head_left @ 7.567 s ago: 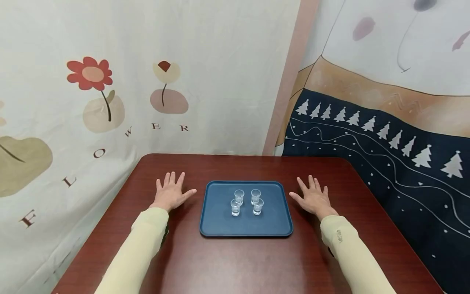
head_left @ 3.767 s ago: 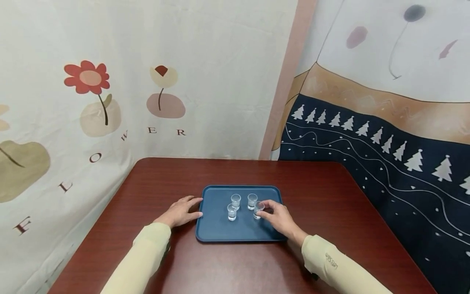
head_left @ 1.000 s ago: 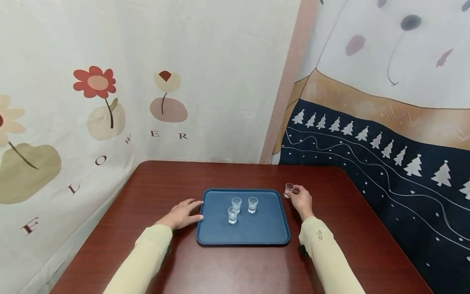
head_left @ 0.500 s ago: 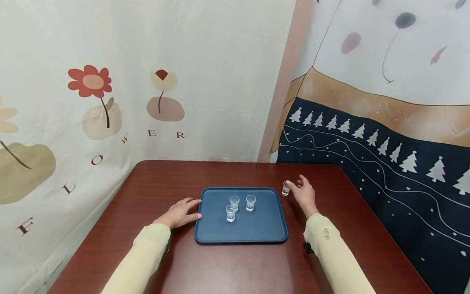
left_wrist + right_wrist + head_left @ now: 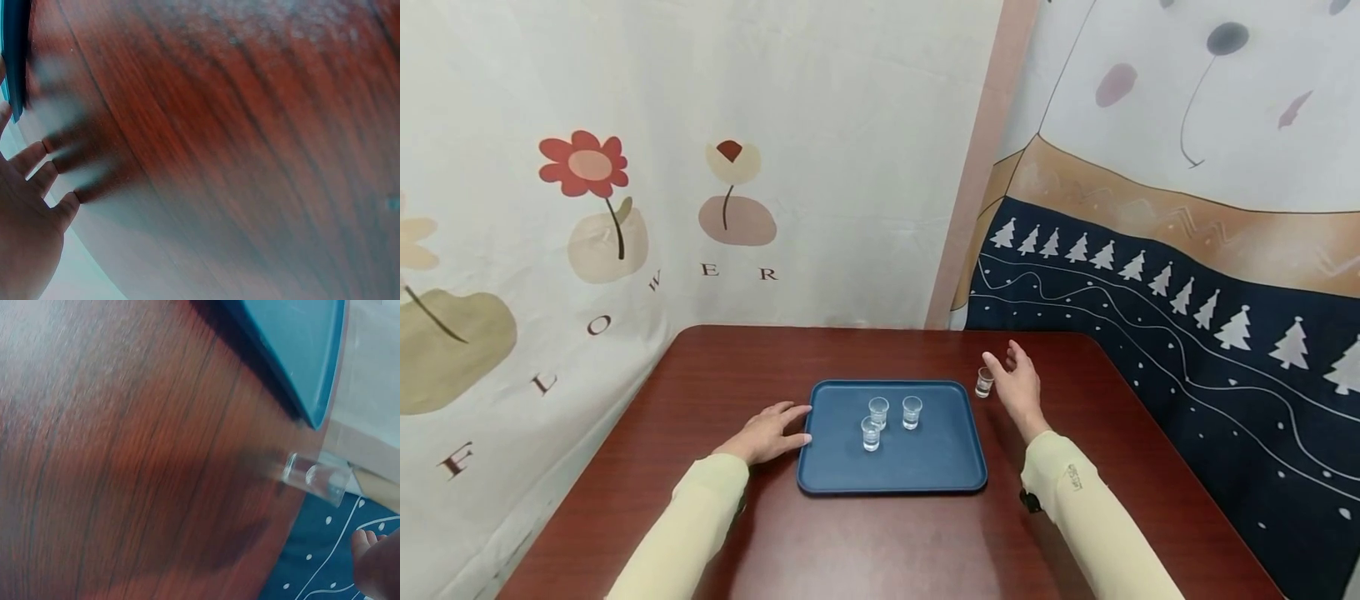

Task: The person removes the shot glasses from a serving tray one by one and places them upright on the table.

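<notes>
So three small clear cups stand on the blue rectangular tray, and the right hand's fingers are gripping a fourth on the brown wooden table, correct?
Not quite: the right hand isn't gripping the fourth small clear cup; the right wrist view shows a gap. Three cups do stand on the blue tray, the fourth on the wooden table.

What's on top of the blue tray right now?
Three small clear glasses stand upright on the blue tray; the nearest glass partly covers the one behind it. The table directly beneath the tray is hidden.
</notes>
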`<state>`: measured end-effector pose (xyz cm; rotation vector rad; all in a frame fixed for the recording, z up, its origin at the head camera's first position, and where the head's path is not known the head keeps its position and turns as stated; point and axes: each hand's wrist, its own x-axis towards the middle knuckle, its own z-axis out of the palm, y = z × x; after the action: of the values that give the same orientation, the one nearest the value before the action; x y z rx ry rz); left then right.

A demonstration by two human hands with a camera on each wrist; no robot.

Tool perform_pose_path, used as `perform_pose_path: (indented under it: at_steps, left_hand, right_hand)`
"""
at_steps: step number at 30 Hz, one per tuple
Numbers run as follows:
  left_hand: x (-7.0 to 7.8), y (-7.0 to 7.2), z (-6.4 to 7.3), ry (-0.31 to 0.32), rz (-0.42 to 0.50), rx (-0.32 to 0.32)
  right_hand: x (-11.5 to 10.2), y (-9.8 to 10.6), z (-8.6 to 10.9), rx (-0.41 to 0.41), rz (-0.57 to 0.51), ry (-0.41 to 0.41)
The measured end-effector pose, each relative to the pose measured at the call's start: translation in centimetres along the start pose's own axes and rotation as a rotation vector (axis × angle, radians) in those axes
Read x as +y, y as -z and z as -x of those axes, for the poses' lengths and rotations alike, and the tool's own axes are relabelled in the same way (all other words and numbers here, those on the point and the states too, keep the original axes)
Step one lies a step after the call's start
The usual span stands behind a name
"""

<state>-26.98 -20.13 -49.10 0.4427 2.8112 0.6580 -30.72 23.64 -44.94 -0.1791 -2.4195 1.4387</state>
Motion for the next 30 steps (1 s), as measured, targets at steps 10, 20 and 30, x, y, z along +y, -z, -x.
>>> perform_pose_path:
  at_steps: [10,20,30]
  left_hand:
    - [0.1,0.1,0.0,0.005,0.004,-0.003]
    - [0.2,0.0,0.1,0.015,0.006,-0.006]
    - [0.1,0.1,-0.1,0.008,0.003,-0.006]
  right_hand:
    - [-1.1,-1.6,1.3,-0.09,-0.091,0.055]
    - [-1.1,-3.0,3.0,-0.186,-0.049,0.056]
    - [-0.5,-4.5,3.9,-0.254,-0.055,0.041]
